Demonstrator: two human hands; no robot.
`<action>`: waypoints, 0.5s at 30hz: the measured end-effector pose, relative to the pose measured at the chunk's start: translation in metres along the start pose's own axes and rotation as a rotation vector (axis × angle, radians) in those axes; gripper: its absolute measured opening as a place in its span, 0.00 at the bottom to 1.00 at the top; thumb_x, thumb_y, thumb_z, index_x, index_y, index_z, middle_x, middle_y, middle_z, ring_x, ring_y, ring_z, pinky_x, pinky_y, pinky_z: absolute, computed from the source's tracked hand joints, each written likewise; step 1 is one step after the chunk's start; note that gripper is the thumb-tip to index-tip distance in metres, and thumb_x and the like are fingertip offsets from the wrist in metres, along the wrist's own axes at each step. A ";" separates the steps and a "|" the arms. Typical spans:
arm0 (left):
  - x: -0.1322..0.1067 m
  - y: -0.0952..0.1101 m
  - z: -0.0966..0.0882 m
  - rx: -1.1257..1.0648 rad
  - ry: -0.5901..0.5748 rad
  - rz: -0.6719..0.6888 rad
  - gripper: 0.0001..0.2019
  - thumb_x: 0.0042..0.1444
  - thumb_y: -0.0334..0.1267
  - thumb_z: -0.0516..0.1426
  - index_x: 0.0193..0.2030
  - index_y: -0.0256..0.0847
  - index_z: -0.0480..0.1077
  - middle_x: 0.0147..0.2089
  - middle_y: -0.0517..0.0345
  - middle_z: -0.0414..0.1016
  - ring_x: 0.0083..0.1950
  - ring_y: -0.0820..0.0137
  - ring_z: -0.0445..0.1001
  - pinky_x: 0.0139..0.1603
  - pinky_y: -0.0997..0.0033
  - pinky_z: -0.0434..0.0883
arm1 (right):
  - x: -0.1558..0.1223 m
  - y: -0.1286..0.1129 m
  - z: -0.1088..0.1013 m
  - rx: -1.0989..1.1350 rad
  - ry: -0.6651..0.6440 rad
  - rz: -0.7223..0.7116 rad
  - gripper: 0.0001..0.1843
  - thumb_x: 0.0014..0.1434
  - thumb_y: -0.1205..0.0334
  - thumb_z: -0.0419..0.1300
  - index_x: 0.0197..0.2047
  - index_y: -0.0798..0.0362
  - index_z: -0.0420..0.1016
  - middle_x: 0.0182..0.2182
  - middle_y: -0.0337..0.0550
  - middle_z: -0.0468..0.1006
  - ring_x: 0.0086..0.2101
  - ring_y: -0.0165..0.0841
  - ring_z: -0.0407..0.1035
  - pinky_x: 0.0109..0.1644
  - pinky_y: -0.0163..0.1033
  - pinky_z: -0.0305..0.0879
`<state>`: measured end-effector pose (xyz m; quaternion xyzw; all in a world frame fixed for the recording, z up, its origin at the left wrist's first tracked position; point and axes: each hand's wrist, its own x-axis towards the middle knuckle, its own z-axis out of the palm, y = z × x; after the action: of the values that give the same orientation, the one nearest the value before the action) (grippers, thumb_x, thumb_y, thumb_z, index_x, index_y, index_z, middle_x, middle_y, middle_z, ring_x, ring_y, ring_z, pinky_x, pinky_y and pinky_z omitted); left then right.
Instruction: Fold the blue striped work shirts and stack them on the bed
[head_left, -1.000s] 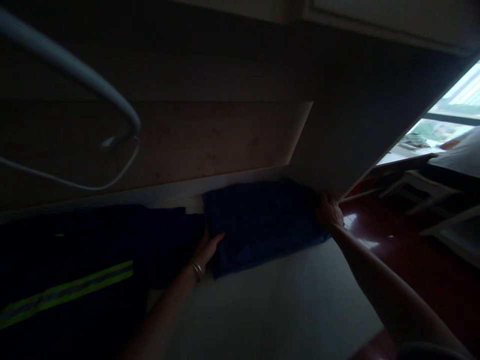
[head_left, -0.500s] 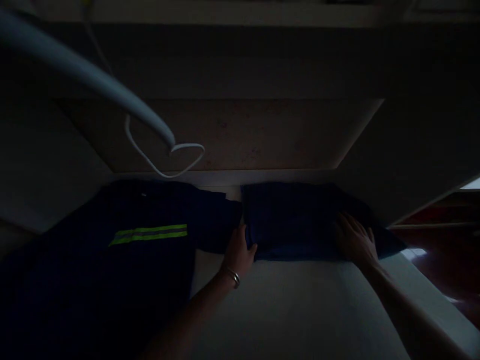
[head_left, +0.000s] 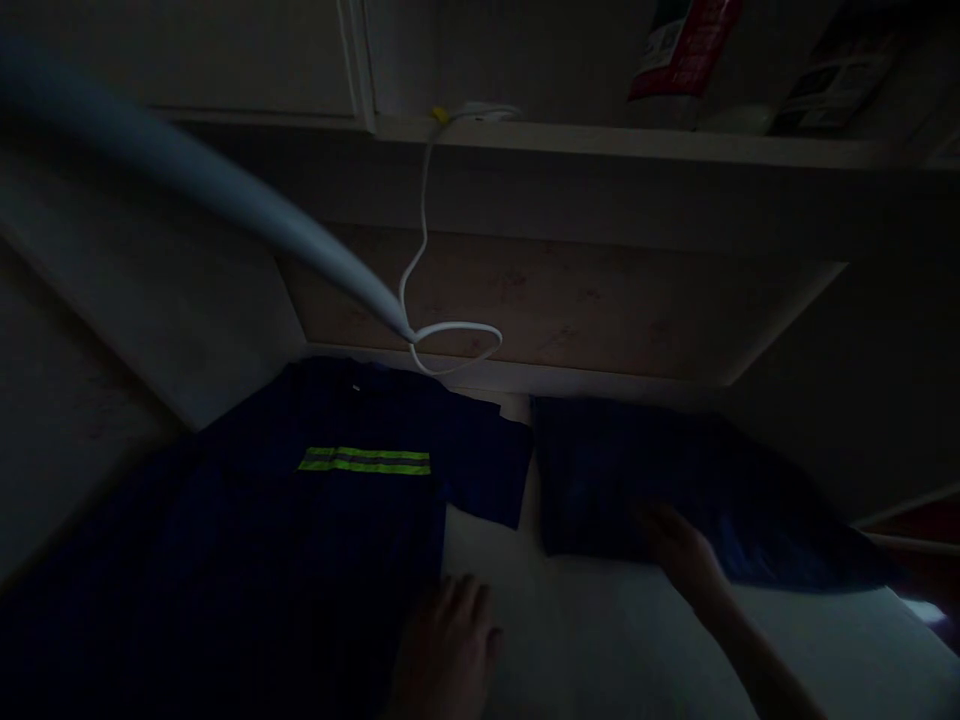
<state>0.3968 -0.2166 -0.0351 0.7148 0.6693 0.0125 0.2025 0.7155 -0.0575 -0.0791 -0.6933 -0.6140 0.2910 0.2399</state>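
A dark blue short-sleeved shirt (head_left: 352,530) lies spread on the left, with a yellow-green and grey reflective strip (head_left: 365,460) across it. To its right is a flat, folded dark blue garment (head_left: 600,470), too dark for me to tell its kind. My left hand (head_left: 454,635) hovers by the shirt's right side edge, fingers stretched out and holding nothing. At the lower edge of the folded garment, my right hand (head_left: 682,550) is smeared by motion. Its fingers blend into the dark cloth, so I cannot tell whether they grip it.
Both garments lie on a pale surface (head_left: 577,630) below a wall panel. Overhead runs a shelf (head_left: 600,138) with a red packet (head_left: 682,50) and other items. A pale tube (head_left: 300,235) and a white cable (head_left: 424,210) hang in front of the shirt's collar.
My left hand has left the folded garment's left edge and moved down towards me. My right hand has shifted to that garment's lower edge. The view has tilted up, showing the shelf.
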 end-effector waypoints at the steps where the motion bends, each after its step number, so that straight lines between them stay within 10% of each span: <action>1: -0.009 -0.013 -0.004 0.075 0.023 -0.107 0.18 0.65 0.41 0.48 0.58 0.46 0.71 0.61 0.48 0.72 0.60 0.54 0.70 0.59 0.49 0.69 | -0.005 -0.021 0.013 0.158 -0.122 0.050 0.25 0.61 0.44 0.52 0.53 0.51 0.73 0.50 0.53 0.78 0.42 0.43 0.76 0.41 0.45 0.74; 5: -0.032 -0.053 -0.007 0.206 -0.029 -0.291 0.20 0.66 0.42 0.46 0.54 0.36 0.72 0.49 0.40 0.78 0.45 0.54 0.79 0.42 0.54 0.76 | -0.005 -0.096 0.069 0.593 -0.438 0.237 0.20 0.57 0.52 0.62 0.50 0.53 0.72 0.47 0.51 0.79 0.34 0.36 0.77 0.35 0.40 0.74; 10: -0.042 -0.061 0.004 0.114 -0.177 -0.278 0.21 0.63 0.48 0.51 0.53 0.35 0.72 0.51 0.41 0.78 0.49 0.52 0.78 0.47 0.52 0.75 | 0.021 -0.138 0.124 0.557 -0.400 0.229 0.13 0.56 0.57 0.63 0.25 0.54 0.70 0.16 0.38 0.70 0.17 0.27 0.64 0.19 0.31 0.58; 15: -0.038 -0.053 0.008 0.082 -0.244 -0.200 0.17 0.63 0.41 0.49 0.52 0.38 0.73 0.52 0.43 0.77 0.50 0.53 0.77 0.48 0.52 0.75 | 0.033 -0.150 0.149 0.561 -0.281 0.117 0.07 0.51 0.58 0.64 0.28 0.53 0.74 0.19 0.37 0.73 0.22 0.30 0.68 0.25 0.33 0.63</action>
<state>0.3447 -0.2544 -0.0491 0.6486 0.7074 -0.1221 0.2530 0.5070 -0.0089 -0.0860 -0.5873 -0.4962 0.5552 0.3173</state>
